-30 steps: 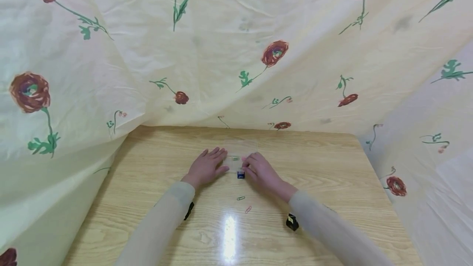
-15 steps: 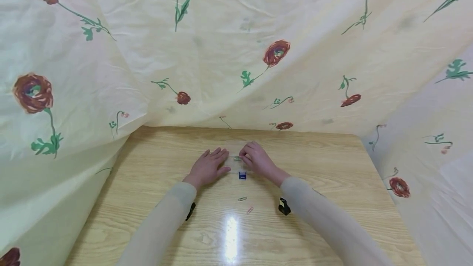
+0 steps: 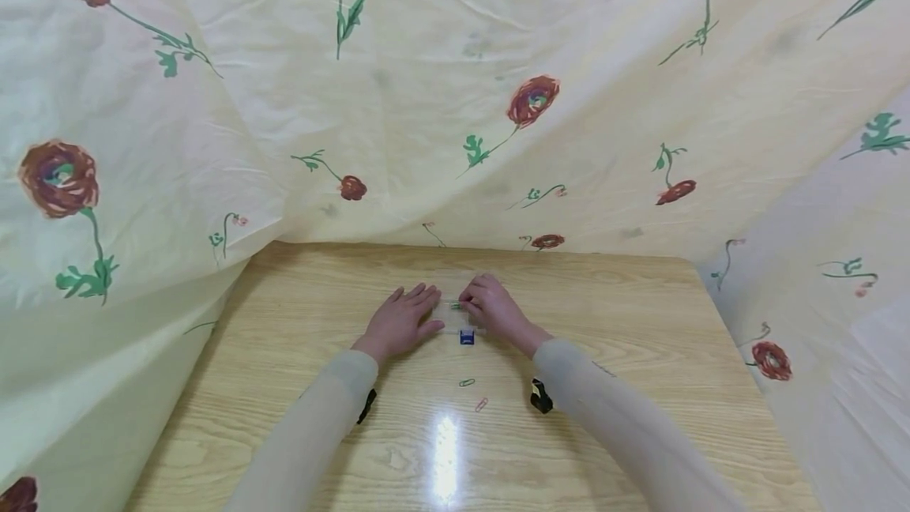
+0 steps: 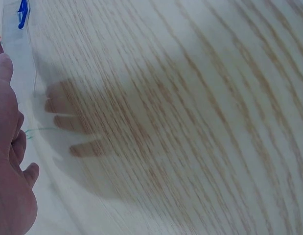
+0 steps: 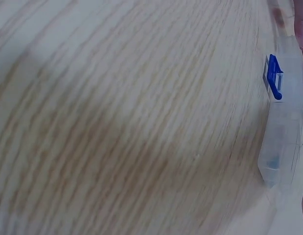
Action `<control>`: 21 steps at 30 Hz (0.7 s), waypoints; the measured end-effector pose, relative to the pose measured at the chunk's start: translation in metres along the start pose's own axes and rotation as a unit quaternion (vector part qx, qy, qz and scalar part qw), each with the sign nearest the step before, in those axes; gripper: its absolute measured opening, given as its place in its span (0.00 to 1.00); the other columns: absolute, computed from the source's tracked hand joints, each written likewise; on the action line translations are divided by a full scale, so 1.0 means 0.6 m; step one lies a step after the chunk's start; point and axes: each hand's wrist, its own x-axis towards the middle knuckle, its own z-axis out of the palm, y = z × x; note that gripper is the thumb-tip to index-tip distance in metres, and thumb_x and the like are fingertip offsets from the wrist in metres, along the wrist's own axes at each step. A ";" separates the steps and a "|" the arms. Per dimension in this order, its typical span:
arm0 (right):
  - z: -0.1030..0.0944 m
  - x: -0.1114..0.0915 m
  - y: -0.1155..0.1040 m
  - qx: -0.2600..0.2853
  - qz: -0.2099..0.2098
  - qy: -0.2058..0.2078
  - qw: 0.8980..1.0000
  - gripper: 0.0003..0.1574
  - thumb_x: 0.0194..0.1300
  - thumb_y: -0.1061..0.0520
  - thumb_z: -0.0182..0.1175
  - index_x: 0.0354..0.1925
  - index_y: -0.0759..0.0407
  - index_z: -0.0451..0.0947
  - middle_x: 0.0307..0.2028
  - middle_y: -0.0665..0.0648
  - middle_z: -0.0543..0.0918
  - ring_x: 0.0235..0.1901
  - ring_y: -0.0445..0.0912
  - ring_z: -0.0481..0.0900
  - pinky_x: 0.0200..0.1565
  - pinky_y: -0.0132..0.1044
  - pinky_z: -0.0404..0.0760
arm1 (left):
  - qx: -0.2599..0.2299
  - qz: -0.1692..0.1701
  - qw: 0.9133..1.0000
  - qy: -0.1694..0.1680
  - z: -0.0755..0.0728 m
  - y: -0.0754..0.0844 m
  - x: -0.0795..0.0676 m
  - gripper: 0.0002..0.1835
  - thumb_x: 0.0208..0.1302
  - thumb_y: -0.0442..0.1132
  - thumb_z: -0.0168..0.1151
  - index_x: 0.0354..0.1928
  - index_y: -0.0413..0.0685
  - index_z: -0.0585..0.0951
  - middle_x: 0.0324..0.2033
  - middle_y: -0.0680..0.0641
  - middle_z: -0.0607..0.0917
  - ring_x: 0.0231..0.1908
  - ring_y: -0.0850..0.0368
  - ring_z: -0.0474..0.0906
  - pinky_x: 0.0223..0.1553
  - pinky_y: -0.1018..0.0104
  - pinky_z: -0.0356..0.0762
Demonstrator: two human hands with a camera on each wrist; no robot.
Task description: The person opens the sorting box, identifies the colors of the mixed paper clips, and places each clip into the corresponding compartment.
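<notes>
A clear plastic box (image 3: 451, 323) with a blue latch (image 3: 466, 336) on its front stands near the table's back edge; its see-through lid (image 3: 455, 276) leans back. My left hand (image 3: 400, 322) lies against the box's left side, fingers straight and spread. My right hand (image 3: 496, 309) is over the right part of the box, thumb and fingertips drawn together right at a green paper clip (image 3: 456, 305). I cannot tell whether they pinch it. In the right wrist view, the box (image 5: 281, 132) and blue latch (image 5: 274, 78) show beside the fingers (image 5: 302, 29).
On the table (image 3: 327, 283) in front of the box lie a green paper clip (image 3: 466, 382) and a pink paper clip (image 3: 482, 404). Black wrist cameras show under the left sleeve and beside the right sleeve (image 3: 604, 409). A flowered cloth (image 3: 426, 101) hangs around the table's back and sides.
My right hand has moved farther back and slightly left over the box, covering the pink clip seen there earlier. For the last half second it has barely moved. My left hand stays in place.
</notes>
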 end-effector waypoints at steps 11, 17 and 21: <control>-0.023 -0.012 0.002 0.021 -0.024 0.026 0.999 0.08 0.66 0.62 0.75 0.43 0.63 0.89 0.41 0.56 0.87 0.46 0.52 0.81 0.51 0.47 0.86 | -0.002 -0.003 1.000 -0.001 -0.005 0.002 0.000 0.39 0.83 0.65 0.46 0.84 0.51 0.62 0.82 0.50 0.63 0.83 0.51 0.54 0.83 0.45 0.50; -0.047 -0.033 -0.007 0.041 -0.030 0.031 0.998 0.10 0.64 0.61 0.77 0.44 0.61 0.90 0.43 0.56 0.87 0.47 0.51 0.81 0.51 0.46 0.87 | -0.003 -0.002 1.000 -0.002 -0.004 0.002 0.002 0.39 0.83 0.65 0.47 0.84 0.51 0.63 0.82 0.50 0.63 0.83 0.50 0.54 0.83 0.44 0.50; -0.061 -0.054 -0.025 0.062 -0.017 0.012 0.998 0.14 0.62 0.61 0.79 0.47 0.61 0.90 0.45 0.56 0.88 0.49 0.51 0.82 0.54 0.47 0.87 | 0.000 -0.004 1.000 -0.010 -0.004 0.001 0.003 0.39 0.83 0.65 0.46 0.84 0.52 0.61 0.83 0.51 0.61 0.83 0.51 0.53 0.84 0.45 0.49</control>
